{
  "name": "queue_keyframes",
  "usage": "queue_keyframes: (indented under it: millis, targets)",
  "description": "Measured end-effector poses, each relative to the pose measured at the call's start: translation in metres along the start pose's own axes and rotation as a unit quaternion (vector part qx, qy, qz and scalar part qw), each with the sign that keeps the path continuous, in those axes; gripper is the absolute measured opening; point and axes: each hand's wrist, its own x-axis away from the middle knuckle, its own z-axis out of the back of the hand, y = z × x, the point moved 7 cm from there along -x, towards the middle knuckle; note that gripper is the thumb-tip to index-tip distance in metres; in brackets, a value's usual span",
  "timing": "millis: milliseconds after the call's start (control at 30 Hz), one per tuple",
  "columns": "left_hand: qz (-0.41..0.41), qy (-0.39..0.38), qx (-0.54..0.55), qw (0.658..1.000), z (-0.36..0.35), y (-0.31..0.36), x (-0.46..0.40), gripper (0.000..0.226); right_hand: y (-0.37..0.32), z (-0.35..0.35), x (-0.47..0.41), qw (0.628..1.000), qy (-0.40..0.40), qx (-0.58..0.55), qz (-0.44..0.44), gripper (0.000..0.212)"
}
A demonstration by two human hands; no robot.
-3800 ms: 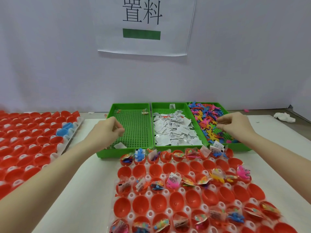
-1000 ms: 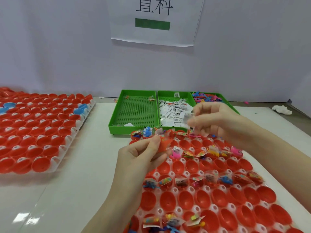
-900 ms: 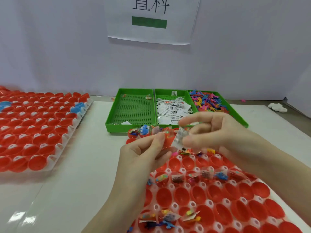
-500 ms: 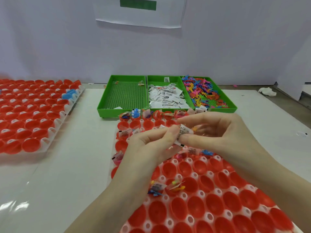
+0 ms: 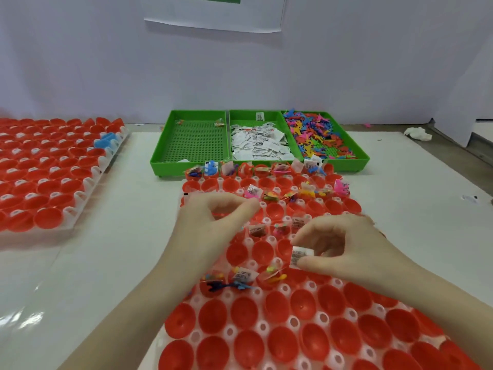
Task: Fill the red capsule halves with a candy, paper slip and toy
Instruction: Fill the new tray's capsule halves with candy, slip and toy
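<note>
A folded paper slip (image 5: 300,256) is pinched by the right hand (image 5: 346,249) over the tray of red capsule halves (image 5: 280,324). The left hand (image 5: 213,222) is curled just above, beside filled ones.

Bright, even overhead light fills the scene. Glare patches shine on the glossy white plastic table sheet (image 5: 29,316) at lower left. Shadows stay soft and faint. Wide-angle distortion bends the edges, and both hands look slightly motion-blurred.

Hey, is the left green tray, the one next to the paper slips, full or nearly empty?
Nearly empty. The left green tray shows bare mesh floor, with only a few small pieces near its corners.
</note>
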Motion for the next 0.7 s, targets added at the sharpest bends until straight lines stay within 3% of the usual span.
queue_keyframes:
  millis: [367,467,567,700]
  targets:
    - [-0.015,0.031,0.005,0.999,0.014,-0.003,0.000,0.013,-0.017,-0.020,-0.006,0.948,-0.100,0.298,0.041,0.019]
    - [-0.040,0.001,-0.029,0.999,0.008,0.001,0.005,0.013,-0.016,-0.024,-0.006,0.933,-0.118,0.337,0.038,0.012]
    - [-0.071,-0.018,-0.061,0.995,0.003,0.006,0.011,0.012,-0.016,-0.028,-0.009,0.928,-0.121,0.351,0.016,0.019]
    - [-0.088,-0.022,-0.067,0.994,0.002,0.008,0.014,0.012,-0.016,-0.024,-0.011,0.947,-0.096,0.306,-0.010,0.027]
